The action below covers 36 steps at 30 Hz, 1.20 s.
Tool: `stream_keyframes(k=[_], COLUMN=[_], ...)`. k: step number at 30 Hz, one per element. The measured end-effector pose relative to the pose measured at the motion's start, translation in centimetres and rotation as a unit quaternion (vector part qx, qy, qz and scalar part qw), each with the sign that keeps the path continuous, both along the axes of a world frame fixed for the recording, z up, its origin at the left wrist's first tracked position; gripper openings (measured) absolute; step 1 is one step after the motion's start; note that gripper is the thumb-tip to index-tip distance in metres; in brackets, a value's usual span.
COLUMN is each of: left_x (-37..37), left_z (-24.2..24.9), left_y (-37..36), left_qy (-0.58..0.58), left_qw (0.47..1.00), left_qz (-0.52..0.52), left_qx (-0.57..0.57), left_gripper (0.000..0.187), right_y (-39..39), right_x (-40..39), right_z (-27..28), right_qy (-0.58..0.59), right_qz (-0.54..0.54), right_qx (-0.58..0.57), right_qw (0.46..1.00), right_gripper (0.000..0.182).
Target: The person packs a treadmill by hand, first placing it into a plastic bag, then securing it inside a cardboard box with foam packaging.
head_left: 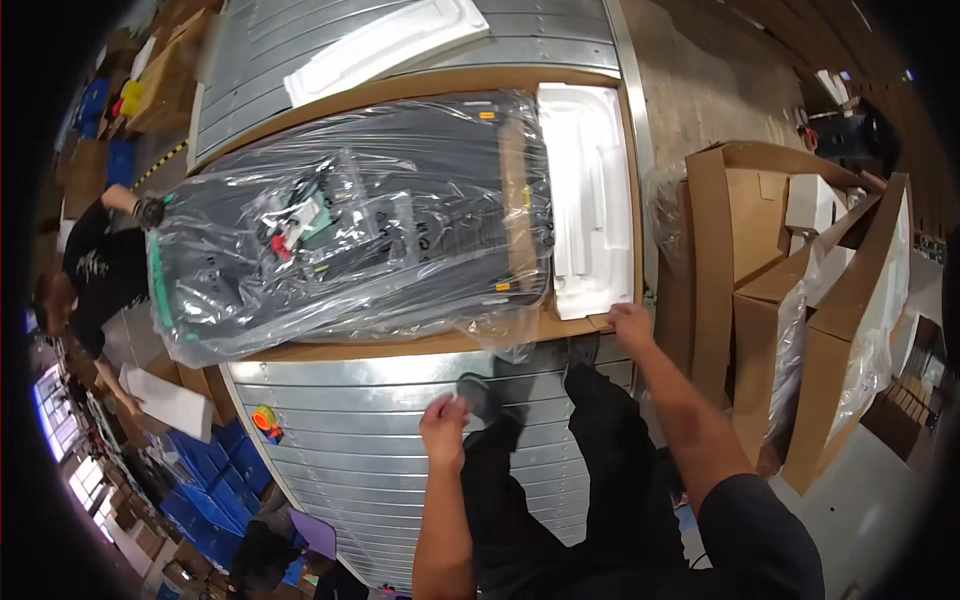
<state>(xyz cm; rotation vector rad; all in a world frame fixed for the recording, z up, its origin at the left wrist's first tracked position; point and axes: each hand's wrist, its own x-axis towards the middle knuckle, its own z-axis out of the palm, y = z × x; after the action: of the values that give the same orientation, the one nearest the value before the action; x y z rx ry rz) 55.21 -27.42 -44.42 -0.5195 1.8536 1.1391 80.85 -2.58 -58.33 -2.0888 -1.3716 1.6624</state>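
Right hand: we have it at the lower right corner of the carton, beside the end of the white foam. Thumb and fingers are bent at the corner; whether they pinch cardboard or only touch it, we cannot tell.

Left hand: raised in front of us, apart from the carton, above the metal slats. Fingers curl in toward the thumb; we cannot tell whether anything is pinched between them.

Foam: seated inside the carton at its right end, next to the dark unit. The unit lies flat in clear plastic and takes up most of the carton. We note small packets over its middle, a cardboard strip across its right part and two orange labels near that strip.

Surroundings: a second foam piece rests on the slats beyond the carton. At left, a co-worker has one gloved hand at the unit's green-edged end and the other on a white slab. We record an orange object at the slats' left edge, blue bins past it and opened boxes at right.
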Motion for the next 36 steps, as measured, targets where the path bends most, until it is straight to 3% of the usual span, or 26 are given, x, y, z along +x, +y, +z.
stream_keyframes(k=[2, 6, 9, 12, 13, 16, 18, 19, 21, 22, 24, 27, 31, 36], left_x=[-0.1, -4.3, -7.5, -8.3, -8.5, -8.0, -8.1, -8.1, -8.4, -8.3, -8.5, -8.7, -8.7, -8.7], left_z=[-6.7, -20.1, -27.3, -28.8, -30.4, -29.8, -29.3, -30.4, -30.5, -31.3, -32.0, -30.5, -30.4, -30.2], left_y=[4.1, 8.7, 10.0, 12.2, 11.9, 13.6, 13.5, 12.9, 12.6, 12.5, 11.9, 12.2, 11.9, 12.0], left_qy=[-0.004, -0.023, 0.015, 0.138, 0.200, 0.246, 0.246, 0.281, 0.294, 0.315, 0.315, 0.272, 0.291, 0.313], left_qw=[0.997, 0.985, 0.971, 0.909, 0.879, 0.839, 0.823, 0.813, 0.812, 0.808, 0.818, 0.849, 0.850, 0.848], left_qz=[0.075, 0.146, 0.234, 0.294, 0.292, 0.295, 0.242, 0.248, 0.233, 0.242, 0.247, 0.238, 0.236, 0.244], left_qx=[0.023, -0.093, -0.048, -0.262, -0.321, -0.386, -0.451, -0.447, -0.447, -0.436, -0.414, -0.385, -0.369, -0.352], left_gripper=[0.028, 0.055, 0.081, 0.083, 0.087, 0.082, 0.079, 0.081, 0.086, 0.084, 0.081, 0.078, 0.079, 0.081], right_y=[4.0, 9.2, 12.2, 13.7, 13.4, 13.3, 12.9, 12.6, 12.7, 12.2, 12.3, 12.2, 11.9, 11.8], right_x=[1.0, -0.9, -3.4, -6.5, -6.7, -7.0, -7.0, -7.7, -6.9, -8.3, -8.0, -8.1, -8.5, -8.7], right_z=[-2.7, -7.3, -12.4, -15.7, -18.0, -17.9, -18.4, -18.0, -19.2, -17.3, -17.5, -17.6, -17.3, -16.8], right_qy=[-0.081, -0.135, -0.153, -0.093, -0.098, -0.099, -0.120, -0.085, -0.125, -0.086, -0.123, -0.064, -0.044, -0.097], right_qz=[0.113, 0.238, 0.310, 0.256, 0.233, 0.212, 0.215, 0.160, 0.207, 0.168, 0.235, 0.220, 0.206, 0.224], right_qx=[0.034, 0.144, 0.349, 0.309, 0.399, 0.402, 0.419, 0.361, 0.405, 0.364, 0.426, 0.418, 0.393, 0.390], right_qw=[0.990, 0.951, 0.871, 0.911, 0.881, 0.885, 0.874, 0.915, 0.882, 0.912, 0.865, 0.879, 0.895, 0.888], right_gripper=[0.028, 0.051, 0.068, 0.077, 0.073, 0.068, 0.063, 0.062, 0.063, 0.063, 0.063, 0.060, 0.058, 0.060])
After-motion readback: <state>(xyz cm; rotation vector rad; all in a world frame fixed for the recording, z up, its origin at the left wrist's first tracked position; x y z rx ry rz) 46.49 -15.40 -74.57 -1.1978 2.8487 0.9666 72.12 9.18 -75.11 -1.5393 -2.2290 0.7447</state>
